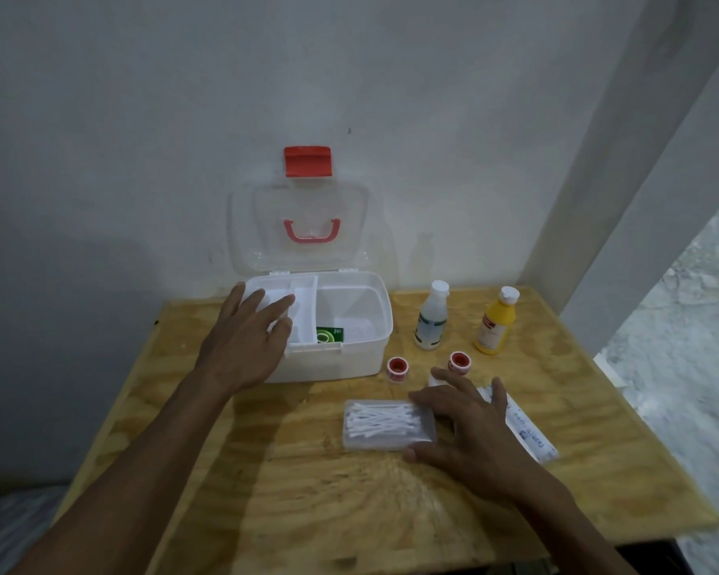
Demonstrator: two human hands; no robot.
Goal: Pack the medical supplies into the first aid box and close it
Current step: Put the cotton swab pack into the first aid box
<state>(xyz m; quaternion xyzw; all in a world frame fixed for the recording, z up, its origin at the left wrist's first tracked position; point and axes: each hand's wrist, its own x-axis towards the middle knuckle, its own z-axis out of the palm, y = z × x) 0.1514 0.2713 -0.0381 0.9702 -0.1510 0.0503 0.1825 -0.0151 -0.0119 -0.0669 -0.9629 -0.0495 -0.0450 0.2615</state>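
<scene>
The white first aid box stands open at the back of the wooden table, its clear lid leaning upright against the wall. Inside are a white divider tray and a green packet. My left hand rests with spread fingers on the box's left front corner. My right hand lies over the right end of a clear case of cotton swabs, thumb at its near edge, fingers apart. Two red-and-white tape rolls, a clear bottle and a yellow bottle stand to the right.
A long white wrapped packet lies partly under my right hand. The plywood table ends close at the right and front, with a white wall behind and a pillar at the right.
</scene>
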